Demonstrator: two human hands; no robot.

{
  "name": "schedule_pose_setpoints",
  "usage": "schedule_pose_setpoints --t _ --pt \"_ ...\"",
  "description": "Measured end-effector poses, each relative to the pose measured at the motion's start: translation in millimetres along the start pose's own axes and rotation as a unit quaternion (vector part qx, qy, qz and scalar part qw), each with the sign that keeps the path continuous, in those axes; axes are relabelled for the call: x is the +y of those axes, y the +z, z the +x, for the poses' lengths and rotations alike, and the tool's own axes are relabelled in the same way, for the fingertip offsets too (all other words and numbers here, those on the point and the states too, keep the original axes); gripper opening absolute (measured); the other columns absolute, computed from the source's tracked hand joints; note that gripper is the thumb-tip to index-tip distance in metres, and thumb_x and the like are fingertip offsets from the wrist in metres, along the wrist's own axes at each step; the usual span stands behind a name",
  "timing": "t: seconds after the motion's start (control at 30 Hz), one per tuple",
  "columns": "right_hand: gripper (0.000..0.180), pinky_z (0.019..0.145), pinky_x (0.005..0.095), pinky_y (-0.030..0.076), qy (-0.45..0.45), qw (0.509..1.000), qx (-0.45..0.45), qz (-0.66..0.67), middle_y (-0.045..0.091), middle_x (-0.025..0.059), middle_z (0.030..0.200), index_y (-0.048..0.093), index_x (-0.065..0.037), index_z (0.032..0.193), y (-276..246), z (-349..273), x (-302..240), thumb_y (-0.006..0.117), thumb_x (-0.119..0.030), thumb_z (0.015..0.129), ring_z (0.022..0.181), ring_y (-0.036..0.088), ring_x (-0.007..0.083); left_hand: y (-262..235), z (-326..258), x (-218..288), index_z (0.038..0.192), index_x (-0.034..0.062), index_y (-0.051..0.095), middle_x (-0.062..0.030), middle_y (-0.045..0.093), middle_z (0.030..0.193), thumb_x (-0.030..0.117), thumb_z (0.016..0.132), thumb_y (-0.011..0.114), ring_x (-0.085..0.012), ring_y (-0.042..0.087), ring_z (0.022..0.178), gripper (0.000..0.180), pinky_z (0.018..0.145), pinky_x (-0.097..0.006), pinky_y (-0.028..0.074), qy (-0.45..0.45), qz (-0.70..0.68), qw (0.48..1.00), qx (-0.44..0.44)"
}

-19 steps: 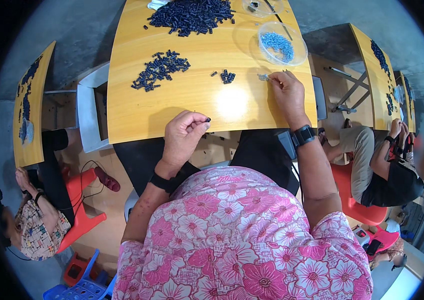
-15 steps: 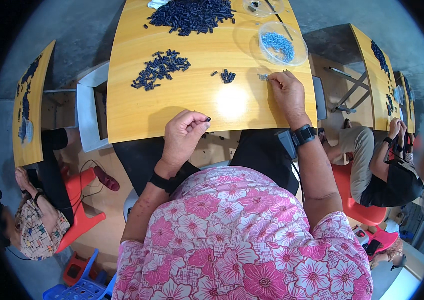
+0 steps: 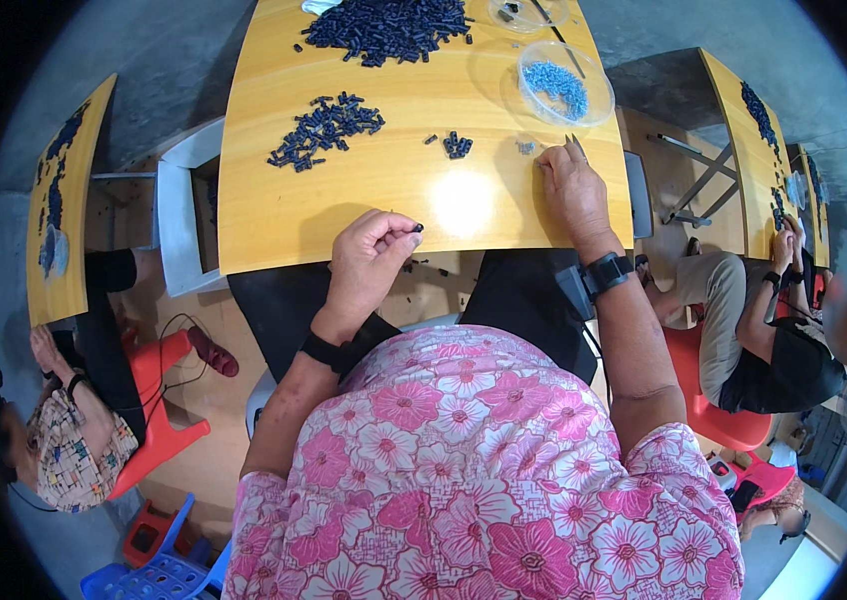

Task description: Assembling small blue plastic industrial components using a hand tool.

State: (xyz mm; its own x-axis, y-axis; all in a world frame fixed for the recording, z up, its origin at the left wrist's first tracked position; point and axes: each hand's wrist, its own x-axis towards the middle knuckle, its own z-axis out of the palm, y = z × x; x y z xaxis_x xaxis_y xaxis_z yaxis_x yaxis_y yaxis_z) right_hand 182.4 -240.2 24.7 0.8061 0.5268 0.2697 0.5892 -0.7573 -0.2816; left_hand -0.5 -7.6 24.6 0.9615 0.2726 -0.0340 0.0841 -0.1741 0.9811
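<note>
Little has changed: left hand point(image 3: 369, 262) still pinches a dark piece point(image 3: 417, 229); right hand point(image 3: 572, 185), fingers loosely spread and empty, stays at two o'clock.

The person wears a short-sleeved pink top point(image 3: 464, 470) printed with large pink and white flowers, dark trousers point(image 3: 524, 290), a plain black band point(image 3: 329, 350) on the left wrist, and a black square-faced watch point(image 3: 606, 272) on the right.

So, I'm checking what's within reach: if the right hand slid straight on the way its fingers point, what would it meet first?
The right hand points up the table; probably the clear dish of light blue pieces comes first.
</note>
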Motion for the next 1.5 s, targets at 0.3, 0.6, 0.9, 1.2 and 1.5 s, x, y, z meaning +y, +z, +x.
schedule_pose_setpoints --t 0.3,0.6,0.9,1.2,1.5 --pt "0.008 0.066 0.0469 0.050 -0.041 0.998 -0.012 -0.036 0.055 0.0159 0.087 0.052 -0.006 0.092 2 -10 -2 0.054 -0.012 0.087 0.076 0.059 0.0384 5 -8 4 0.090 0.0001 0.065 -0.0005 0.064 0.083 0.006 0.084 0.066 -0.0057 0.055 0.073 0.008 0.069 -0.021 0.047 0.000 -0.038 0.999 0.018" --pt "0.006 0.065 0.0446 0.048 -0.079 0.988 0.063 0.120 0.058 0.0185 0.078 0.055 -0.003 0.082 -1 -27 -13 0.059 -0.005 0.079 0.074 0.058 0.0381 9 -23 8 0.093 -0.0001 0.065 0.0002 0.064 0.085 0.004 0.085 0.065 -0.0049 0.057 0.077 0.009 0.071 -0.020 0.047 -0.010 -0.095 0.995 -0.002" --pt "0.005 0.066 0.0207 0.048 0.102 0.841 -0.057 0.528 0.062 -0.0029 0.082 0.063 -0.001 0.084 -20 -41 -64 0.060 0.003 0.083 0.071 0.056 0.0050 17 -26 22 0.095 -0.0004 0.065 -0.0019 0.066 0.090 0.003 0.085 0.064 -0.0057 0.059 0.082 0.010 0.075 -0.021 0.049 0.000 -0.123 0.991 -0.041" --pt "0.006 0.064 0.0214 0.049 0.104 0.778 -0.209 0.583 0.065 -0.0010 0.080 0.066 -0.001 0.086 -42 -43 -109 0.065 0.001 0.081 0.068 0.059 0.0067 13 -31 23 0.094 -0.0009 0.065 -0.0015 0.065 0.086 0.002 0.084 0.065 -0.0050 0.058 0.079 0.010 0.072 -0.020 0.048 0.015 -0.088 0.995 -0.037" --pt "0.005 0.065 0.0221 0.051 0.096 0.793 -0.242 0.550 0.065 0.0001 0.076 0.068 -0.002 0.085 -39 -40 -115 0.066 0.001 0.080 0.067 0.061 0.0076 8 -34 29 0.087 -0.0008 0.066 -0.0008 0.061 0.077 0.002 0.080 0.068 -0.0048 0.054 0.066 0.008 0.062 -0.020 0.045 0.064 -0.023 0.998 -0.005"
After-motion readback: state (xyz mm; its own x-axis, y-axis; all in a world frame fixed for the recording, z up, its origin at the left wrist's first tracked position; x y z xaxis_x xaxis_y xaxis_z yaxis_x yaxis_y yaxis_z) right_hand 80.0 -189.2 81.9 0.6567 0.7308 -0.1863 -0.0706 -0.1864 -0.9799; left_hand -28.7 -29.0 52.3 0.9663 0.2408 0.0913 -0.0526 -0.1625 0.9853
